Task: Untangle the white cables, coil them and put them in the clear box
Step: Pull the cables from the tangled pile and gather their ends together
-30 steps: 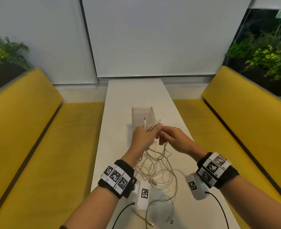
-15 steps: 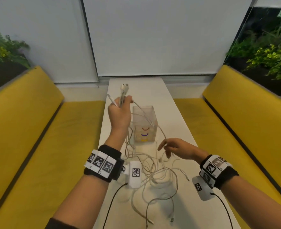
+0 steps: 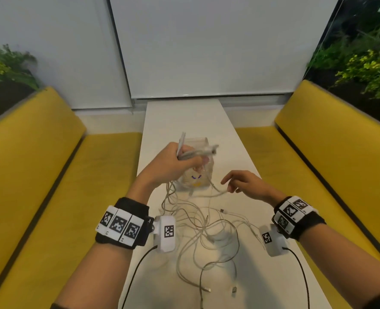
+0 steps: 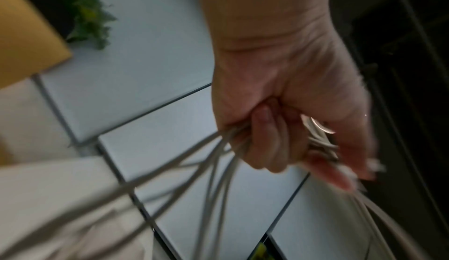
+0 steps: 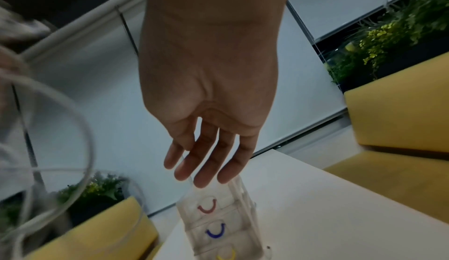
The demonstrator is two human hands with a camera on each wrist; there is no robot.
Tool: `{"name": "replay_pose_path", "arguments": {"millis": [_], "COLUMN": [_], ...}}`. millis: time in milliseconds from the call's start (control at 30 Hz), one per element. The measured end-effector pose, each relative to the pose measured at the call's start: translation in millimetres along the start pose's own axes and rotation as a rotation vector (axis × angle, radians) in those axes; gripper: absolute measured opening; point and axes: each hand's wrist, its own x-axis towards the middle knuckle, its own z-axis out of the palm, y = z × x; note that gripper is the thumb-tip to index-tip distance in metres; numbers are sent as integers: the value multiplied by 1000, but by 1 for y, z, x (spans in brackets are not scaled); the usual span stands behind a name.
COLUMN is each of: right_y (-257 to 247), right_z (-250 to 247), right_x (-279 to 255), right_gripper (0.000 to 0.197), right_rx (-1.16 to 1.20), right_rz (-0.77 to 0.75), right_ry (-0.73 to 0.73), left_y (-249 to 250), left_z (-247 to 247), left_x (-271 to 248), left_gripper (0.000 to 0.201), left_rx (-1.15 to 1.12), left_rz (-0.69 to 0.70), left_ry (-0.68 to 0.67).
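My left hand (image 3: pixel 182 160) grips a bunch of white cable ends in a fist, lifted in front of the clear box (image 3: pixel 203 175), which it partly hides. In the left wrist view the left hand (image 4: pixel 279 141) has its fingers curled round several strands (image 4: pixel 213 177) that hang down. The rest of the white cables (image 3: pixel 207 228) lie tangled on the white table (image 3: pixel 184 117) between my wrists. My right hand (image 3: pixel 231 182) hovers open to the right of the box, just above one strand (image 3: pixel 218 192). Seen from the right wrist, the right hand (image 5: pixel 206 164) has straight fingers above the box (image 5: pixel 218 225) and holds nothing.
The narrow table runs away from me between two yellow benches (image 3: pixel 39 175) (image 3: pixel 329 152). White blinds (image 3: pixel 207 52) close off the far end, with plants at both sides. Loose plug ends (image 3: pixel 233 294) lie near the table's front edge.
The left hand, lifted up and left with the cable ends half a second ago, has come down and right in front of the box. The right hand let go and rose slightly.
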Motion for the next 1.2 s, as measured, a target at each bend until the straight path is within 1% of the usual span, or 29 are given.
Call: {"name": "replay_pose_path", "arguments": {"millis": [33, 67, 100, 133, 200, 267, 367, 467, 500, 600, 700, 767, 867, 900, 967, 1067, 1133, 1200], "right_y": [2, 6, 12, 19, 38, 63, 99, 122, 127, 134, 143, 150, 153, 152, 140, 104, 73, 39], "right_z": [-2, -2, -2, -1, 5, 15, 40, 72, 82, 103, 113, 117, 119, 117, 108, 85, 69, 56], "right_x": [0, 0, 1, 1, 4, 9, 18, 26, 29, 35, 36, 36, 36, 36, 36, 32, 26, 16], "right_gripper": [35, 34, 34, 33, 32, 31, 32, 43, 44, 35, 28, 25, 20, 19, 16, 13, 14, 11], "right_rx": [-5, -14, -26, -44, -85, -143, -329, -442, -472, -584, -689, -701, -549, -471, -281, 55, 267, 466], "right_rz": [22, 49, 81, 115, 192, 259, 326, 360, 358, 348, 368, 382, 374, 361, 358, 349, 256, 119], "right_ry": [2, 6, 9, 10, 20, 36, 12, -50, -66, -101, -55, -29, 30, 76, 205, 362, 420, 445], "left_y": [-2, -6, -11, -16, -26, -32, -40, -50, -52, -57, -59, -60, -68, -71, -78, -85, -88, -89], "left_z": [0, 0, -1, -1, -1, 1, 6, 13, 15, 19, 24, 26, 29, 30, 33, 42, 51, 63], "left_x": [-4, -5, -6, -5, -1, 1, 5, 10, 11, 13, 10, 10, 10, 11, 12, 13, 13, 14], "left_gripper": [26, 28, 30, 36, 48, 53, 51, 48, 45, 33, 25, 24, 43, 44, 38, 32, 22, 11], "left_rx": [67, 94, 78, 24, -153, -299, -397, -490, -498, -514, -532, -529, -543, -581, -669, -680, -650, -610], "left_rz": [3, -9, -32, -60, -120, -152, -188, -229, -235, -240, -255, -259, -251, -249, -280, -369, -383, -380], "left_ry": [-84, -126, -139, -135, -99, -58, -18, 53, 70, 74, 73, 59, 22, 5, 0, 21, 30, 32]}}
